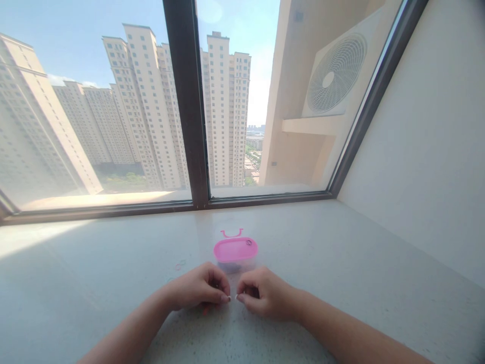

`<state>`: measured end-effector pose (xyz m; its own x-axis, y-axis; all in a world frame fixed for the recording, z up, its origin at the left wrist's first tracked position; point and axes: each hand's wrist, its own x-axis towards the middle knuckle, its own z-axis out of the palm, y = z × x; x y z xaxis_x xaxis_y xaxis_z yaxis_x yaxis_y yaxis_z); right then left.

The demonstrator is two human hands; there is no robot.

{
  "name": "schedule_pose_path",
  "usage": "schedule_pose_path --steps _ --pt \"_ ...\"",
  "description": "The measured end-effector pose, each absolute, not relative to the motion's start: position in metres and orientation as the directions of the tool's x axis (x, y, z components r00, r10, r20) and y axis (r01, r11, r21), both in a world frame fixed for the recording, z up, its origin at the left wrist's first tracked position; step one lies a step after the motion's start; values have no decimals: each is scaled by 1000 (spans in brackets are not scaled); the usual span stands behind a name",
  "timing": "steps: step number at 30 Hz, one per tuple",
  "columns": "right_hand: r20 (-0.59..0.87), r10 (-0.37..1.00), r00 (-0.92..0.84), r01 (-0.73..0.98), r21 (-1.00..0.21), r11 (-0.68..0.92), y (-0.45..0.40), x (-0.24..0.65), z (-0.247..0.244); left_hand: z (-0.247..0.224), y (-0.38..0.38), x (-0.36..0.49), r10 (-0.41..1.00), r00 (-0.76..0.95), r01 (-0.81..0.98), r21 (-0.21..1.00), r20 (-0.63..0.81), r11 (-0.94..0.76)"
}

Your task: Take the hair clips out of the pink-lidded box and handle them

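Note:
My left hand (199, 287) and my right hand (263, 293) hover low over a speckled stone sill (113, 283), their fingers curled and their fingertips almost meeting. Whether they pinch something small between them is hidden. Just beyond them stands a clear plastic box with a pink lid (235, 250), and a pink handle piece (232, 233) lies behind it. A small red object (206, 309) shows beneath my left hand. Faint thin rings, perhaps rubber bands (181, 264), lie left of the box.
A dark window frame (185, 101) runs along the far side of the sill, with a vertical post in the middle. A pale wall (417, 151) rises on the right. Tower blocks and an outdoor air-conditioner unit (335, 73) stand outside the glass.

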<state>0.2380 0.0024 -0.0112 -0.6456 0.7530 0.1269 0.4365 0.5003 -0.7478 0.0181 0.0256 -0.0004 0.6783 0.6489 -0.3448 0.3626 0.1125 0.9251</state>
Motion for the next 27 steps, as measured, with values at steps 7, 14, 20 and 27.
schedule_pose_path --steps 7,14,20,27 --pt "154 735 -660 432 -723 539 -2 235 -15 5 19 29 761 566 298 940 -316 168" --pt "177 783 -596 459 -725 514 0 233 -12 3 15 34 817 486 272 942 -310 196" --pt "176 821 -543 493 -725 481 1 233 -13 0 16 33 817 486 286 940 -309 185" --pt "179 835 -521 518 -711 475 1 232 -11 -3 17 32 802 524 276 948 -287 159"
